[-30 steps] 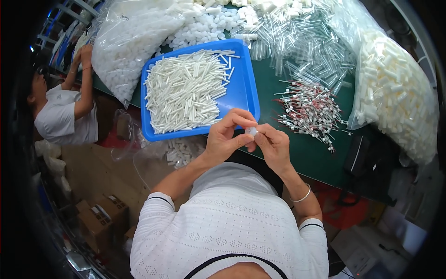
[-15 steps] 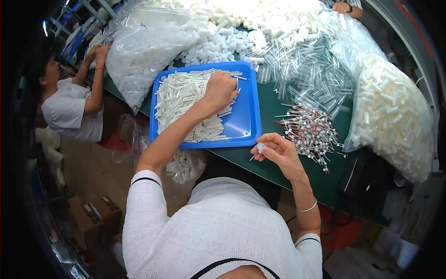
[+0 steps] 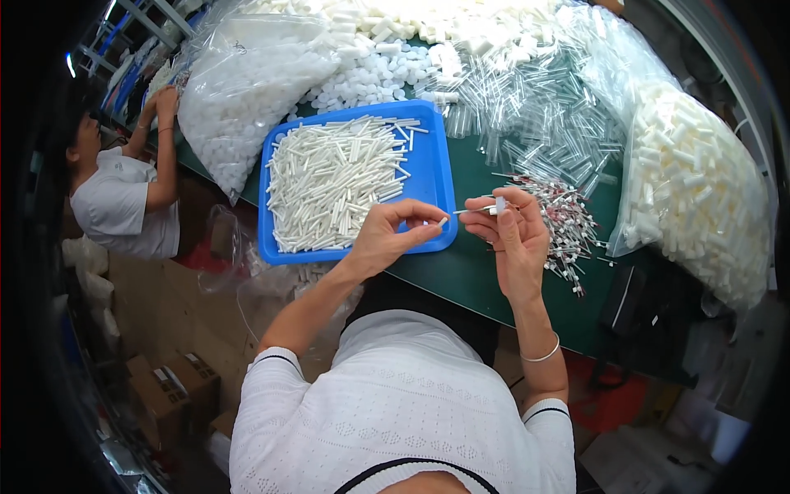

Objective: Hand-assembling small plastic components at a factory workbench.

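While the curled right hand (image 3: 520, 247) holds a cap (image 3: 499, 205), the left (image 3: 388, 237) pinches a stick (image 3: 443, 221).

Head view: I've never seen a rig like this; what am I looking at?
No machine here: a person works bare-handed, filmed from above by a wide fisheye camera on the head, so straight edges bend. The left hand pinches a short white stick; the right hand holds a small whitish cap and a thin rod. On the green table lie a blue tray of white sticks, clear tubes and red-and-white parts, with bags of whitish pieces at either side.
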Available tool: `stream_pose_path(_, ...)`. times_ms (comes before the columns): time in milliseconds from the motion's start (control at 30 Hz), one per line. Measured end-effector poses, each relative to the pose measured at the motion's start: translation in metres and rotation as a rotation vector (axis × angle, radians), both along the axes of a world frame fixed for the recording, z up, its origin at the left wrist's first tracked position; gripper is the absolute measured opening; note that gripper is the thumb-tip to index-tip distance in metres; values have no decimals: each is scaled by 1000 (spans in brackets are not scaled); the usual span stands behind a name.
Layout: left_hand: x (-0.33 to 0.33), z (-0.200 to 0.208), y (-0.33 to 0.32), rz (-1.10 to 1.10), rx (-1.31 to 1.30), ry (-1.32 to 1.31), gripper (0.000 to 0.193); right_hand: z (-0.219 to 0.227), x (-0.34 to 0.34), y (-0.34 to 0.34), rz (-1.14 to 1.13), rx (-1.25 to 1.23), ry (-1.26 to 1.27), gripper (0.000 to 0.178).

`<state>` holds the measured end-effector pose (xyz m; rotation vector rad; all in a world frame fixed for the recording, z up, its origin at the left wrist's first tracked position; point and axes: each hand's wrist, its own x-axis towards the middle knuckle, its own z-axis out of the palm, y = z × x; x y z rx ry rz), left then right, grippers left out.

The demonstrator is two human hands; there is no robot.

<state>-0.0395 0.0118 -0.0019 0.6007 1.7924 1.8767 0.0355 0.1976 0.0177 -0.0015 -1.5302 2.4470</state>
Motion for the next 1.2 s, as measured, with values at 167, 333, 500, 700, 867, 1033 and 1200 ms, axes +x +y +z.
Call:
stream_pose_path(167,5,-7,-4,1,84,-37,17,-6,3,-9,31,8,-39,25)
stream_pose_path(333,9,-8,-6,124,51,246,14,-6,6,-20,107,70,-43,24)
stream_pose_path(500,16,5,-7,232,4,385,10,-12,9,-23,-39,592,-128,12)
stream_pose_path(700,18,10,-21,41,-166,631,12,-16,11,-30,244,371,-282,17)
stream_pose_path(867,8,32,-10,183,-206,849,13,-19,4,-25,122,95,-246,17)
stream_pose_path(1033,-8,29,-16,116,-317,946,8,-18,-4,-19,123,123,-227,16)
stream_pose_path(1200,-42,33,-4,-112,-231,675,16,-24,-8,-5,73,-28,-200,20)
